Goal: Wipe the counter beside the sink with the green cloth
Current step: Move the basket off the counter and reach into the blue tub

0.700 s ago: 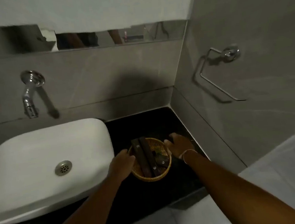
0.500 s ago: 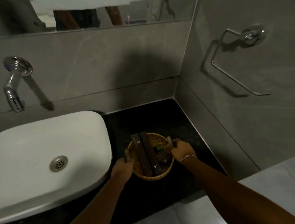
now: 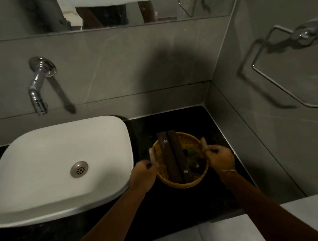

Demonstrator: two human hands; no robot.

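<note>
1. Head view, hands: the left hand (image 3: 143, 169) is curled onto the left rim of a woven basket (image 3: 183, 182), thumb up along the edge. The right hand (image 3: 219, 158) pinches the right rim in the same way. Both are closed on the basket.
2. Head view, task things: the basket stands on the black counter (image 3: 208, 120) just right of the white sink (image 3: 62, 167), between it and the side wall. It holds two dark flat packets (image 3: 174, 157) and small dark items with a fleck of green; whether that is the green cloth I cannot tell. No cloth is clearly seen.
3. Progress, as judged: wiping has not begun. The hands seem set to clear the basket away. Left to do: move it, take the cloth, wipe.
</note>
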